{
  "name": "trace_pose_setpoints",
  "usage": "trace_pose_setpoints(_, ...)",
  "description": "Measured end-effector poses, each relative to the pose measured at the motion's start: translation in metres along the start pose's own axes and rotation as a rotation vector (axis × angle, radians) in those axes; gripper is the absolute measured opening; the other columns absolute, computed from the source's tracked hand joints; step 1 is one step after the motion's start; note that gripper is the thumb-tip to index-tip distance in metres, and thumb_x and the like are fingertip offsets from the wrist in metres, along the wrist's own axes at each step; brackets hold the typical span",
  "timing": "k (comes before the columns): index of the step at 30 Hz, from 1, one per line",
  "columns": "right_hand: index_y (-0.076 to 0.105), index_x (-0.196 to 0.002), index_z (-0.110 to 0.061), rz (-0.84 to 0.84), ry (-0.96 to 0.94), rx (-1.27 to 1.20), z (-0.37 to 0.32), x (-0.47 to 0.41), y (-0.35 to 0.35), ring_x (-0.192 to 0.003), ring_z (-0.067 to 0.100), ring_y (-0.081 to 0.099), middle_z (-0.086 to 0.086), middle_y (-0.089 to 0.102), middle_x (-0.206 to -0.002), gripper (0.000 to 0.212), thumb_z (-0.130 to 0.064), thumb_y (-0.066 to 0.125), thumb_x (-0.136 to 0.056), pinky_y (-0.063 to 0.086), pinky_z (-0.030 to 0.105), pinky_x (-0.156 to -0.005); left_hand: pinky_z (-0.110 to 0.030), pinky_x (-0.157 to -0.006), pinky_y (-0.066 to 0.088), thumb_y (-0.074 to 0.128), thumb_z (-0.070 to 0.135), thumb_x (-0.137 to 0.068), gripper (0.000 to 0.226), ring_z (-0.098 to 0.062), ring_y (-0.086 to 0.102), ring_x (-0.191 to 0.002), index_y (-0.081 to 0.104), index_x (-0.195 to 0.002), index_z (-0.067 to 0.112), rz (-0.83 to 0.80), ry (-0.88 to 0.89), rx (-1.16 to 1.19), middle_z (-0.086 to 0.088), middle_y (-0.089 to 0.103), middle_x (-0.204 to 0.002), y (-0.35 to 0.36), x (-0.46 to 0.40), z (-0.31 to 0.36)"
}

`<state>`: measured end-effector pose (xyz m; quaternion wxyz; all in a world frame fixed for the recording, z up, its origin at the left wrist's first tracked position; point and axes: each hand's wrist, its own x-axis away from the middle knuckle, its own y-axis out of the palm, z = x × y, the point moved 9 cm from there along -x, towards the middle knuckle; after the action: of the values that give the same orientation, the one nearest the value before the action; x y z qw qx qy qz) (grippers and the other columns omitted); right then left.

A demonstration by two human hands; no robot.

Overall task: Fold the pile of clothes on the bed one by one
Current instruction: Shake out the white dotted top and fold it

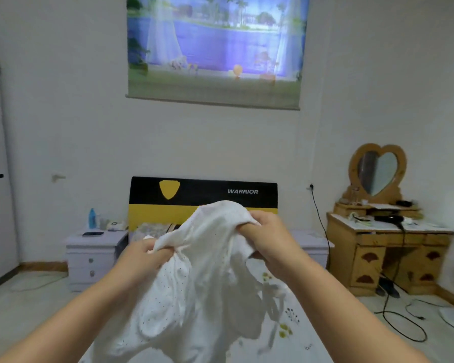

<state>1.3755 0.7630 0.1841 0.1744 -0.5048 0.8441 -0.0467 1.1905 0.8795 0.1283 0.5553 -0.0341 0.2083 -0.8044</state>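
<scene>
**foldnoob:** White dotted cotton, a shirt by the look of it, is being held up in the air over the bed, dead centre of the view. It's gripped by both hands: the left hand at about 9 o'clock has its fingers bunched into a fistful of fabric, and the right hand at about 2 o'clock is curled round the top edge. The lower part hangs down towards the sheet. How should this bit be done?

**laundry_dad:** Seams should be found first, probably. Both grips look wadded up, so the cloth is crumpled rather than spread. Shoulders or hem corners should be pinched instead, then the thing shaken out flat and laid on the sheet before any fold is made. Which part is held can't be told from here.

**foldnoob:** Bed sheet is pale with small flower prints, soft surface, so creases should be smoothed by hand. A black and yellow headboard is seen at 12 o'clock, a nightstand at 9, a wooden dresser with a heart mirror at 3, cables on the floor.
</scene>
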Motion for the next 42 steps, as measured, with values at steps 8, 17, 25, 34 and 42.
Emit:
trace_pose_setpoints(8,0.059,-0.067,-0.010,-0.021,-0.209,0.501,-0.060,-0.015,0.025,-0.056,0.019,0.050,0.006,0.054,-0.066,0.019,-0.005,0.053,-0.084,0.035,0.017,-0.039,-0.028,-0.073,0.045,0.055,0.034,-0.090,0.011,-0.011,0.056,-0.088,0.058,-0.093,0.024,0.015,0.105,-0.197,0.005,0.059,-0.093,0.014,0.020,0.004)
trace_pose_setpoints(17,0.064,-0.081,-0.018,-0.026,-0.274,0.722,-0.060,-0.009,0.048,-0.076,0.025,0.064,0.009,0.064,-0.087,0.017,-0.004,0.054,-0.086,0.055,0.031,-0.058,-0.042,-0.082,0.054,0.061,0.017,-0.087,0.004,-0.022,0.063,-0.086,0.059,-0.089,0.019,0.014,0.265,0.062,-0.005,0.066,-0.091,0.026,0.029,0.059)
trace_pose_setpoints(25,0.043,-0.104,-0.019,-0.033,-0.373,1.110,-0.037,0.009,0.053,-0.079,0.029,0.052,0.001,0.050,-0.077,0.015,-0.017,0.051,-0.090,0.041,0.034,-0.059,-0.045,-0.072,0.049,0.043,0.018,-0.096,0.014,-0.030,0.058,-0.079,0.055,-0.093,0.011,0.007,0.230,0.173,-0.023,0.064,-0.098,0.033,0.015,0.058)
trace_pose_setpoints(34,0.054,-0.073,-0.005,0.095,-0.253,0.771,-0.047,-0.003,0.018,-0.069,0.030,0.051,0.010,0.053,-0.071,0.018,0.001,0.039,-0.081,0.044,0.031,-0.056,-0.040,-0.081,0.052,0.058,0.027,-0.089,0.020,-0.021,0.062,-0.090,0.054,-0.105,0.016,-0.206,0.268,-0.082,-0.004,0.063,-0.099,0.068,0.023,0.043)
trace_pose_setpoints(42,0.053,-0.070,0.006,0.312,-0.303,0.483,-0.072,-0.002,-0.029,-0.063,0.045,0.059,0.023,0.056,-0.064,0.026,-0.012,0.038,-0.082,0.054,0.054,-0.062,-0.026,-0.057,0.039,0.059,0.019,-0.081,0.009,-0.021,0.058,-0.079,0.056,-0.082,0.027,-0.040,0.156,-0.495,0.002,0.062,-0.085,0.057,0.010,-0.033)
